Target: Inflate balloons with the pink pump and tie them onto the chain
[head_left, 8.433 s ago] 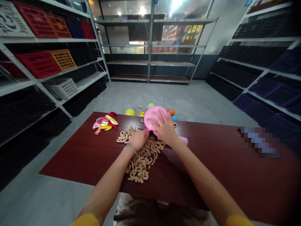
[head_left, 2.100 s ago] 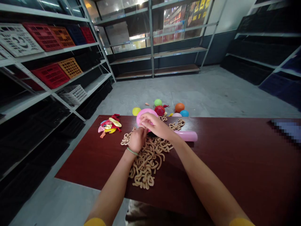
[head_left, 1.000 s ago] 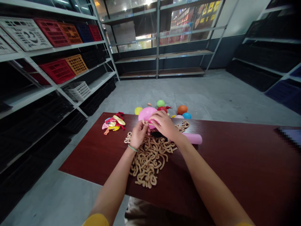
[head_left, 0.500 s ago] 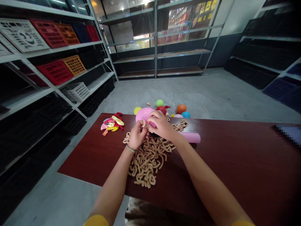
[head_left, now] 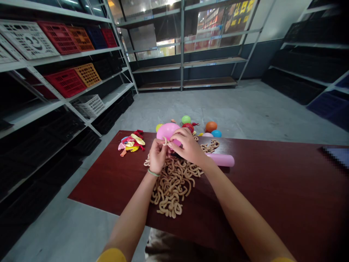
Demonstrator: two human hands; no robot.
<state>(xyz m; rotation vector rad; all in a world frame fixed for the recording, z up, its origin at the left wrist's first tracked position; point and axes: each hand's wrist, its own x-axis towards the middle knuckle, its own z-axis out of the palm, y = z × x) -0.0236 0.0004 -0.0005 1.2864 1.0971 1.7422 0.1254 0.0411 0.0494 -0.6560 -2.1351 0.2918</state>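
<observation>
left hand (head_left: pixel 159 156) pinched tight on a small tan curl (head_left: pixel 165 141) at the lower edge of a round pink balloon (head_left: pixel 167 131). right hand (head_left: pixel 188 146) curved over the balloon's near side; whether gripping or only steadying, impossible to tell. below both hands, a loose heap of tan curled strands (head_left: pixel 171 185) on a dark red table (head_left: pixel 272 193), near a long pink balloon (head_left: pixel 222 160) and a small black object (head_left: pixel 176 154). round balloon likely very light, taut and springy, so probably safest cupped softly or held near the neck. strands likely soft and bendy, easiest taken singly by one end. farther off, flat balloons (head_left: pixel 131 142) on the table, a green balloon (head_left: pixel 186 119) on the concrete floor (head_left: pixel 245 109). a yellow signboard (head_left: pixel 238 11) in the distance, its characters too blurred to read.
</observation>
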